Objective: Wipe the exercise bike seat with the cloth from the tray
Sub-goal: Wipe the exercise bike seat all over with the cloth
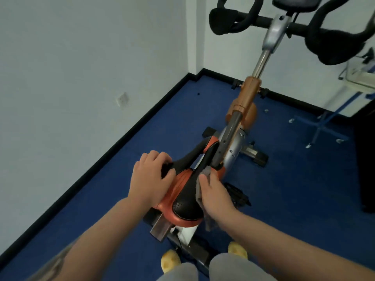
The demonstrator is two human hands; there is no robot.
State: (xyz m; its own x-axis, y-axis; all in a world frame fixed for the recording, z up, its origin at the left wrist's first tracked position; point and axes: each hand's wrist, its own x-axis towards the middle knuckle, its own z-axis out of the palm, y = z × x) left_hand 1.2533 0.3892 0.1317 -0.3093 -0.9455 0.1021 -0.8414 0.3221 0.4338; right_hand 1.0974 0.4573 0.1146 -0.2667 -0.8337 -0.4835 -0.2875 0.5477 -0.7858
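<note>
The exercise bike seat (185,205) is orange and black, and sits low in the middle of the view with its nose pointing away from me. My left hand (151,177) grips the seat's left side near the narrow front part. My right hand (216,197) presses a grey cloth (199,191) flat against the seat's right side. Part of the cloth hangs below my wrist, and part sticks out past my fingertips.
The bike's frame (246,100) and black handlebars (332,37) rise ahead. A white wall (81,78) runs close on the left, above blue carpet (284,199). A wheeled stand (322,126) is at the right. My yellow shoes (170,260) are by the bike's rear base.
</note>
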